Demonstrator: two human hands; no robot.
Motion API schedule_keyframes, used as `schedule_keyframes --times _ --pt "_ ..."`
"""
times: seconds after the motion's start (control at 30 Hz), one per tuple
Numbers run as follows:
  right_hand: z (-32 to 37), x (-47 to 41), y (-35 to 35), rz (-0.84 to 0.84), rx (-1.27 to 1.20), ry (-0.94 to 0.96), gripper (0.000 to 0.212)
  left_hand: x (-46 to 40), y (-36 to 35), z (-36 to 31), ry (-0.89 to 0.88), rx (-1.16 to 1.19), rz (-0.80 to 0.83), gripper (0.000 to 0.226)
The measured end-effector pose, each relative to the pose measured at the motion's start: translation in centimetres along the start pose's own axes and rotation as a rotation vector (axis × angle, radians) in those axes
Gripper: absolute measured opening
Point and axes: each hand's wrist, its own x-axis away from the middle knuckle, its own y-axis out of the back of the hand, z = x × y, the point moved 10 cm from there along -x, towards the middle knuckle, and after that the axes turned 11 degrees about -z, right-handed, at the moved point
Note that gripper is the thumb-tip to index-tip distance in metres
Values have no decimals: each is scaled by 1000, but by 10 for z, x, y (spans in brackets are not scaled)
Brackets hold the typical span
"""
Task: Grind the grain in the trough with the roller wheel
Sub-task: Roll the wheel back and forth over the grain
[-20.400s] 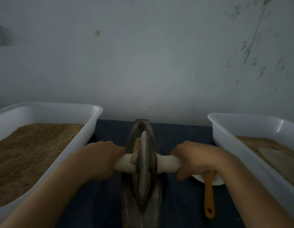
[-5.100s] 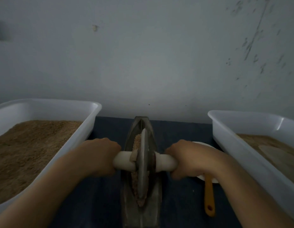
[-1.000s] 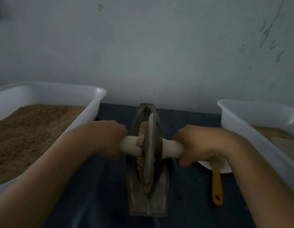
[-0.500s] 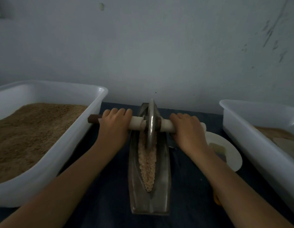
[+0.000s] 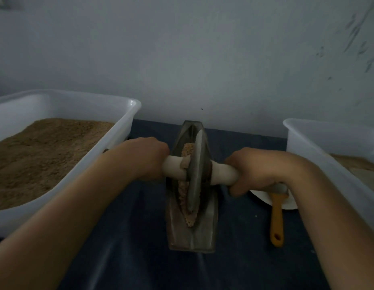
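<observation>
Fingers of the left hand [image 5: 149,159] and right hand [image 5: 254,170] are curling tight round the pale axle [image 5: 173,167], gripping it either side of the roller wheel [image 5: 195,172]. That wheel is standing upright in the metal trough [image 5: 212,225], riding on the grain [image 5: 187,149]. White tubs [image 5: 127,114] are flanking both arms, and a yellow-handled brush [image 5: 277,218] is lying beside the right wrist.

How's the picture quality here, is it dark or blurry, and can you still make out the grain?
Head view: dim, flat light, no glare; wide-angle bend at the edges curves the left tub. Forearms look soft near the bottom. The wheel and grain in the trough stay readable; both the left hand and the right hand are slightly smeared.
</observation>
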Motion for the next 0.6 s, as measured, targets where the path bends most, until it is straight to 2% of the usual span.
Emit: schedule_keyframes --times 0.13,0.23,0.3,0.4,0.47,0.5,0.6 --pt "-8 -18 3 -134 32 -19 17 -11 -5 6 45 24 -36 35" --pt "-19 -34 16 -374 86 -64 15 -23 -9 16 99 67 -104 33" --pt "-26 -41 23 -556 140 -97 16 -29 -5 21 138 48 -211 24" --pt "-33 -46 27 -773 155 -97 13 -31 14 16 138 -59 -494 21" --pt "-35 -46 26 -831 131 -68 16 -26 21 11 135 -85 -621 23" --pt "-34 -46 25 -839 122 -55 16 -25 21 10 132 -81 -633 24" --pt "-31 -44 23 -735 143 -70 14 -24 16 11 113 -69 -525 23"
